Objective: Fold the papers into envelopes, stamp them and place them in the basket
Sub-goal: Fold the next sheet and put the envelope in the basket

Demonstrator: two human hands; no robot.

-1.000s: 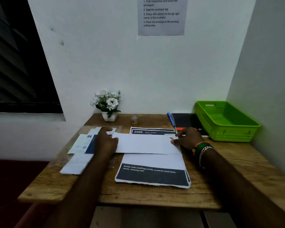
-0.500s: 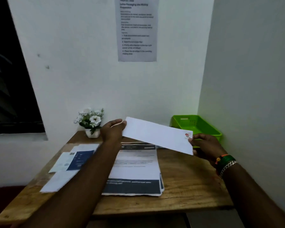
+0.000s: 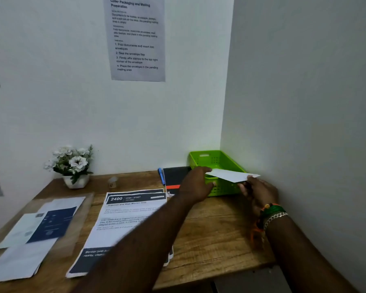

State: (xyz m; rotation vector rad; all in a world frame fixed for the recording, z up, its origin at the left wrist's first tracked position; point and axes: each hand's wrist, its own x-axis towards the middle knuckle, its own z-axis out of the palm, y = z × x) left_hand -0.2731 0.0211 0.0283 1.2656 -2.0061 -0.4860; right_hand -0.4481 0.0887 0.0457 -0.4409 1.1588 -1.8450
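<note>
**Envelope held over basket, placing step in hand**

You hold the white envelope by both ends above the near part of the green basket, which sits at the bench's far right corner. Your left hand grips its left end; your right hand pinches the right end. The placing step appears under way. Next, you would lower the envelope flat between the basket walls and let go. Any stamp is not visible from this angle; the basket's floor is largely hidden. More papers await mid-bench.
</note>
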